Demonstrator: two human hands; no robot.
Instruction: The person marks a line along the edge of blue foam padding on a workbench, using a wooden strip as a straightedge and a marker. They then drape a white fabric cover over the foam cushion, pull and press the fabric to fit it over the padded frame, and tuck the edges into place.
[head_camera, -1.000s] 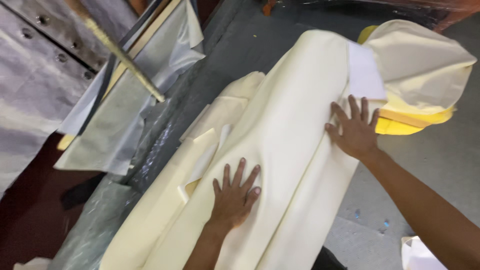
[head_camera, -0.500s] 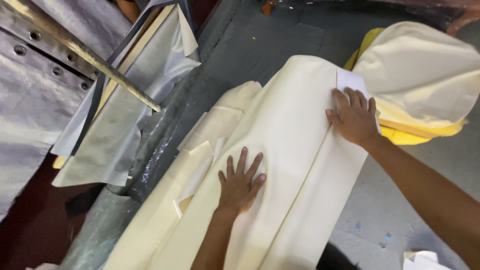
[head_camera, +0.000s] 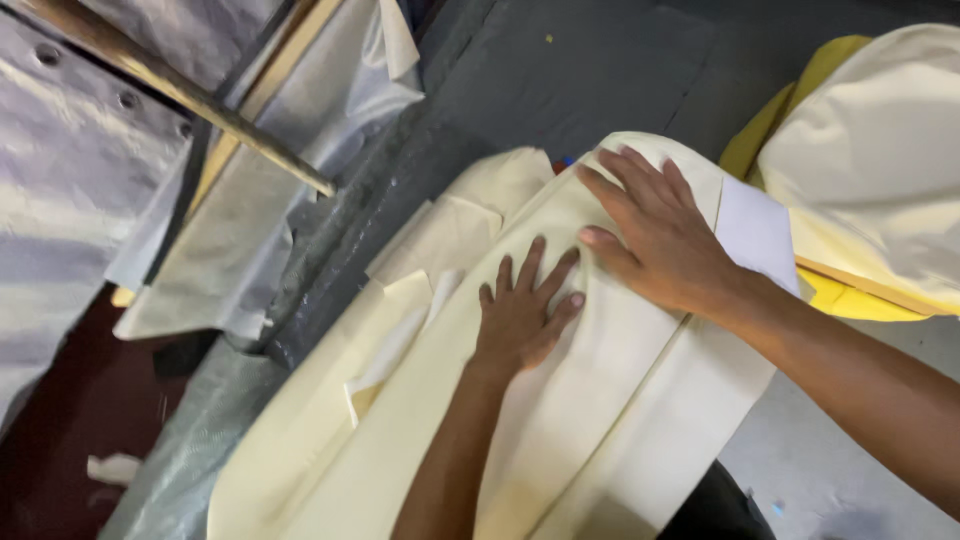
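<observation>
Head view, looking down: nearest the camera, a long piece of cream fabric (head_camera: 590, 420) lies folded lengthwise across a dark table (head_camera: 590, 70), running from the lower left up toward the upper right. Both hands rest on it, open and flat, palms down, gripping nothing. The left hand (head_camera: 520, 315) sits near the middle of the fabric with its fingers spread and pointing up and to the right. The right hand (head_camera: 660, 240) lies just beyond it, higher on the cloth, fingers stretched toward the upper left; its thumb is just beside the left hand's fingertips, so the two hands are close together, though whether they touch cannot be told. Left of the hands, smaller cream pieces (head_camera: 430, 240) lie on and beside the main length, with folded corners overlapping each other. Right of the right wrist, a white patch (head_camera: 757, 232) lies against the fabric's far end. Beyond that, at the right edge, a bulky cream bundle (head_camera: 880, 160) rests over a yellow sheet (head_camera: 850, 295). Farther left, a grey plastic-covered edge (head_camera: 340, 250) runs along the table, and past it a pale translucent sheet (head_camera: 250, 230) hangs loosely. At the far upper left, a thin wooden stick (head_camera: 180, 95) slants across a crinkled silver covering (head_camera: 70, 190).
</observation>
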